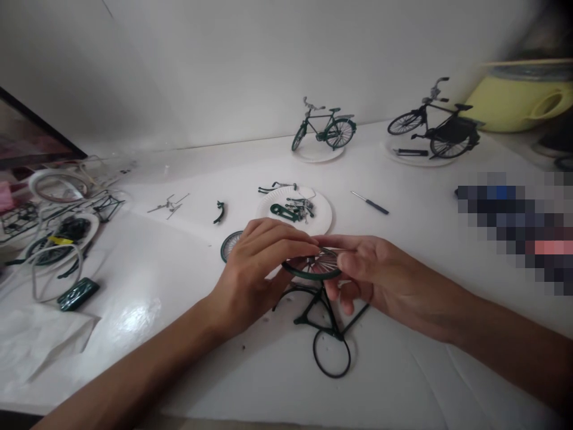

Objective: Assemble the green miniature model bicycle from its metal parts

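Note:
Both hands hold a small spoked model bicycle wheel (313,275) with a dark green rim, tilted almost flat above the table. My left hand (257,272) is closed on its left side, fingers over the top near the hub. On the right edge, my right hand (373,263) pinches the rim between thumb and fingers. Under the wheel lies a dark green model bicycle frame (333,325), and a thin black ring (332,353) is beside it. Partly behind my left hand rests a second spoked wheel (231,246).
A paper plate (326,218) carries small green and silver parts. A screwdriver (370,203) lies to its right. Two assembled model bicycles (333,128) stand at the back. A curved green part (219,212), metal sprue (170,206) and a cluttered plate (92,230) are leftward. A yellow pot (501,98) stands back right.

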`<state>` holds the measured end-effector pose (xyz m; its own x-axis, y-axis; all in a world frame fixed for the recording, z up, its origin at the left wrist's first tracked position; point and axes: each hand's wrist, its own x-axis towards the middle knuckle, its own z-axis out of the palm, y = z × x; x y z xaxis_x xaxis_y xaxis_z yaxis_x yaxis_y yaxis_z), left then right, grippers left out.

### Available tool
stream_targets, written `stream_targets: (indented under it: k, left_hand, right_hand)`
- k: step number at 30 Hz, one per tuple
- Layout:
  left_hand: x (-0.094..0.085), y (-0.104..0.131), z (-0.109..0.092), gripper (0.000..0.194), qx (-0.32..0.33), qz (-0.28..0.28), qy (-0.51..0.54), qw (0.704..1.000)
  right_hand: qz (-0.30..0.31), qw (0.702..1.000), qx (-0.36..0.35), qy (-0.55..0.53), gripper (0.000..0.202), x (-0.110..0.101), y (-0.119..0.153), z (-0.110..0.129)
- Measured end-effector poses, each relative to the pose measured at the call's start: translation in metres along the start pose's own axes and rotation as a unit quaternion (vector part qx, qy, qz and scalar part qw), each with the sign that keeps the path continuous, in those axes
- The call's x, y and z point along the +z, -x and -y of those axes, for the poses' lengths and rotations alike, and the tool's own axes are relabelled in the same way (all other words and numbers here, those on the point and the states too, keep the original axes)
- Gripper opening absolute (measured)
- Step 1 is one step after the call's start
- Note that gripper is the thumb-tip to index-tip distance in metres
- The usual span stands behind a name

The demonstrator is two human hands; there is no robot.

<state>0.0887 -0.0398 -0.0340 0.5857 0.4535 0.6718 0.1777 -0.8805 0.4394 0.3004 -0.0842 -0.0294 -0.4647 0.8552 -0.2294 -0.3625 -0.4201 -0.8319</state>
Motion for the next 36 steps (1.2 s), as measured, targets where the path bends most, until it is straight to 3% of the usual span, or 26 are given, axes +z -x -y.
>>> stream_targets:
  k: [7,10,12,15,17,19,24,28,36]
  left_hand:
    - [-0.003,0.001,0.002,0.03,-0.009,0.015,0.059,0.998]
    - [-0.004,0.0,0.001,0.024,-0.01,0.014,0.058,0.998]
    - [-0.005,-0.001,0.0,0.022,-0.006,0.015,0.053,0.998]
    - [-0.005,-0.001,-0.002,0.019,0.001,0.016,0.045,0.999]
    - [-0.005,-0.001,-0.003,0.016,-0.002,0.015,0.045,0.999]
    - [-0.004,0.0,-0.005,0.015,-0.008,0.014,0.048,0.999]
    - [-0.004,0.002,-0.005,0.026,-0.04,-0.002,0.074,0.996]
    - [-0.004,0.001,-0.004,0.018,-0.02,0.007,0.046,0.999]
    - [-0.004,0.001,-0.003,0.012,0.002,0.031,0.001,1.0]
  right_hand:
    - [-0.007,0.995,-0.022,0.092,0.058,-0.002,0.0,-0.002]
    - [-0.039,0.971,-0.078,0.222,0.059,-0.002,0.003,-0.003]
    - [-0.068,0.915,-0.159,0.365,0.051,-0.004,0.005,-0.004]
    - [-0.072,0.758,-0.326,0.561,0.03,-0.01,0.006,-0.005]
    - [-0.067,0.663,-0.4,0.629,0.018,-0.015,0.006,-0.005]
    - [-0.064,0.621,-0.427,0.654,0.015,-0.017,0.006,-0.003]
    - [-0.064,0.597,-0.459,0.655,0.018,-0.017,0.004,-0.002]
    - [-0.068,0.583,-0.466,0.662,0.016,-0.018,0.004,-0.003]
    - [-0.056,0.586,-0.437,0.681,0.009,-0.022,0.004,-0.004]
